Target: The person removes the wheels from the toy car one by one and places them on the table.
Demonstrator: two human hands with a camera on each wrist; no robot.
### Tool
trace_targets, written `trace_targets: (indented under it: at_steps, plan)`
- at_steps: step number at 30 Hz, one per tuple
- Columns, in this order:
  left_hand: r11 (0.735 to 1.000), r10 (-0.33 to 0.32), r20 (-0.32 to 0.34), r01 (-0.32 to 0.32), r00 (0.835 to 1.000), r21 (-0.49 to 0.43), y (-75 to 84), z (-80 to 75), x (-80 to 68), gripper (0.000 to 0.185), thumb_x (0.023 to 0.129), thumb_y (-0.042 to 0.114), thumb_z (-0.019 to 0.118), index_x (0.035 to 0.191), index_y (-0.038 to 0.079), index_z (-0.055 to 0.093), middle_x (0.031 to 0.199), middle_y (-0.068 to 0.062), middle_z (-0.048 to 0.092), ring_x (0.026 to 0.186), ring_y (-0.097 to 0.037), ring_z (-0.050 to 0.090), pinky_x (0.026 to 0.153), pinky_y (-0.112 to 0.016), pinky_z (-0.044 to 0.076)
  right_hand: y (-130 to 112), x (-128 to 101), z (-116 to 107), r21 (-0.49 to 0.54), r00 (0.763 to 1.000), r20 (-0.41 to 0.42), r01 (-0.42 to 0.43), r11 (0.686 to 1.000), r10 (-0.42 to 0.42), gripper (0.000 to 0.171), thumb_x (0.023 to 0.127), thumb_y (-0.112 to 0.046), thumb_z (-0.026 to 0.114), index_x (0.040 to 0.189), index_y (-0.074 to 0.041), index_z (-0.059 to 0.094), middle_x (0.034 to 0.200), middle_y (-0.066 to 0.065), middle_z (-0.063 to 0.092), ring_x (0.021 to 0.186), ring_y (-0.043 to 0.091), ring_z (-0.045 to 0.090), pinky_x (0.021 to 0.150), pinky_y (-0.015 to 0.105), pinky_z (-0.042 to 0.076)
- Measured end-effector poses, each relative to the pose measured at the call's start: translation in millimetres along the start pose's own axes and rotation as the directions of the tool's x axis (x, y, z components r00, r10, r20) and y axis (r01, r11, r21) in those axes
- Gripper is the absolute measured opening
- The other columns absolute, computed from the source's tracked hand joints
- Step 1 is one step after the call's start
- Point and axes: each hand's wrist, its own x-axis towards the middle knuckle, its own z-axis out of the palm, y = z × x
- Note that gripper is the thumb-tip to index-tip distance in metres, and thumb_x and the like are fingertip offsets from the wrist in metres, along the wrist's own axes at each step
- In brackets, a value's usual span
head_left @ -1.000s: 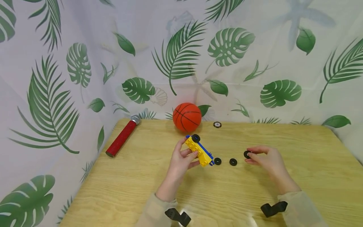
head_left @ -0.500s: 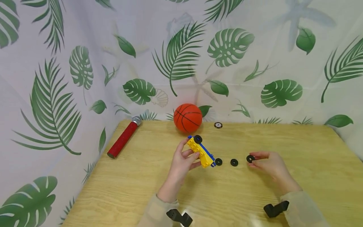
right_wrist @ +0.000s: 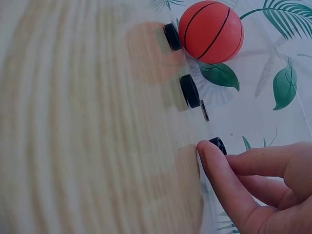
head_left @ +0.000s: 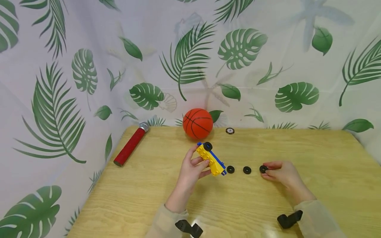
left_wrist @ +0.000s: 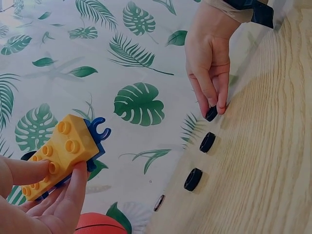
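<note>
— Looking from the head view first, what can you not see well?

— The wrists are cut by the lower edge, and the small black disc (head_left: 230, 131) at the far table edge is too small for me to identify. My left hand (head_left: 191, 168) grips the yellow and blue toy car (head_left: 210, 159) with curled fingers and lifts it tilted above the wooden table (head_left: 148, 198); one black wheel (head_left: 207, 145) sits on its far end. My right hand (head_left: 281, 172) pinches a loose wheel (head_left: 263, 169) down at the table. Two other wheels, the middle one (head_left: 246, 170) and the nearest to the car (head_left: 230, 169), lie in a row between the hands. An orange ball (head_left: 197, 123) and a red cylinder (head_left: 130, 144) are farther away.

— And the left wrist view?

— My palm is mostly outside the frame. The thumb and fingers (left_wrist: 73, 195) clamp the car (left_wrist: 61, 153), studs facing the camera. The other hand's fingertips (left_wrist: 214, 100) hold the wheel (left_wrist: 211, 113) on the table.

— The right wrist view?

— The table is strongly blurred. The thumb (right_wrist: 222, 178) and bent fingers close around the wheel (right_wrist: 218, 145), which is half hidden behind the thumb tip. The ball (right_wrist: 210, 30) is cut off at the top.
</note>
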Motion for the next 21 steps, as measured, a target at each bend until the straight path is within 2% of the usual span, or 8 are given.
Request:
trace_targets:
  at_steps: [7,10,13,17,21]
  plan:
    - [1.0,-0.01,-0.011,0.01,1.0,-0.002,-2.7,-0.8,-1.0,0.064,0.096,0.0,0.061,0.152,0.017,0.036,0.121,-0.021,0.066,0.1,-0.022,0.069,0.086,-0.047,0.059,1.4,-1.0,1.2,-0.015,1.0,0.001,-0.014,1.0,0.014,0.047,0.09,0.02,0.052,0.132,0.03,0.035,0.115,0.04,0.056,0.073,0.014,0.073,0.072,0.029,0.062]
    - [1.0,-0.008,-0.009,0.008,1.0,-0.01,-2.6,-1.1,-0.6,0.063,0.096,0.0,0.061,0.151,0.016,0.036,0.12,-0.02,0.066,0.097,-0.02,0.069,0.086,-0.045,0.06,0.6,-0.1,0.0,-0.013,0.999,-0.003,-0.037,0.999,0.037,0.047,0.091,0.019,0.05,0.134,0.029,0.033,0.108,0.033,0.06,0.072,0.013,0.072,0.072,0.029,0.062]
    - [1.0,-0.003,-0.007,0.003,1.0,-0.014,-1.6,-1.4,0.8,0.062,0.096,0.001,0.061,0.151,0.017,0.037,0.12,-0.019,0.067,0.097,-0.02,0.069,0.085,-0.044,0.06,-0.7,1.7,-1.9,0.007,0.999,-0.004,-0.049,0.999,0.049,0.051,0.092,0.019,0.049,0.138,0.027,0.03,0.108,0.025,0.056,0.072,0.013,0.072,0.072,0.029,0.062]
    - [1.0,0.009,0.001,-0.009,1.0,-0.008,-0.1,-1.6,1.7,0.063,0.096,0.0,0.061,0.151,0.017,0.036,0.121,-0.02,0.066,0.1,-0.021,0.069,0.085,-0.044,0.06,-2.8,2.4,-4.5,0.022,0.999,0.003,-0.052,0.998,0.052,0.056,0.092,0.018,0.049,0.143,0.023,0.026,0.115,0.028,0.045,0.074,0.014,0.072,0.074,0.029,0.062]
    - [1.0,0.008,0.009,-0.008,1.0,0.004,0.6,-1.6,1.3,0.062,0.097,0.0,0.059,0.152,0.017,0.037,0.121,-0.021,0.066,0.102,-0.022,0.068,0.086,-0.045,0.06,-5.6,-0.6,-6.0,-0.003,0.999,0.002,-0.051,0.999,0.051,0.054,0.095,0.013,0.048,0.145,0.02,0.027,0.113,0.025,0.048,0.077,0.015,0.073,0.075,0.03,0.062]
